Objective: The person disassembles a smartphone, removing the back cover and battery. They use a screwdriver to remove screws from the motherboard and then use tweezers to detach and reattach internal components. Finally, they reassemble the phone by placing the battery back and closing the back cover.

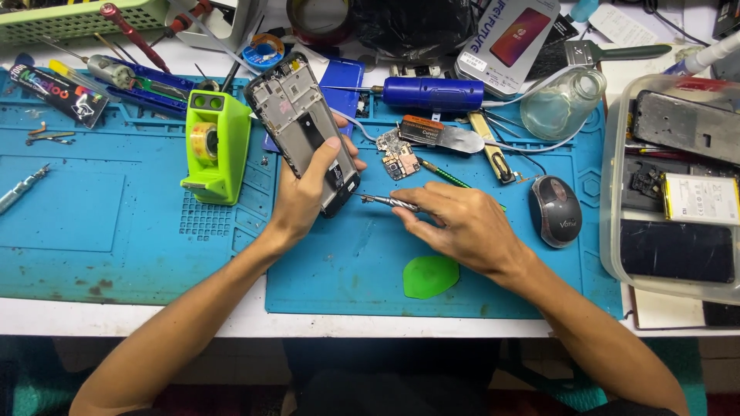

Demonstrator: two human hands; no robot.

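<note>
Your left hand [304,196] holds the opened phone frame [303,131] above the mat [139,231] on the worktop [231,323]. The tape dispenser [216,146] stands just left of it. Your right hand [462,227] lies to its right, fingers [408,212] on the screwdriver [389,202]. The circuit board [399,158] lies beyond, the mouse [555,209] further right, the pick [430,276] nearer you.

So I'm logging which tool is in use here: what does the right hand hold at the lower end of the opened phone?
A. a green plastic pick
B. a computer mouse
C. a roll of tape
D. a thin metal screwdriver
D: the right hand pinches a thin metal screwdriver whose tip points at the lower end of the opened phone, which the left hand holds; the green pick lies untouched on the mat.
</note>
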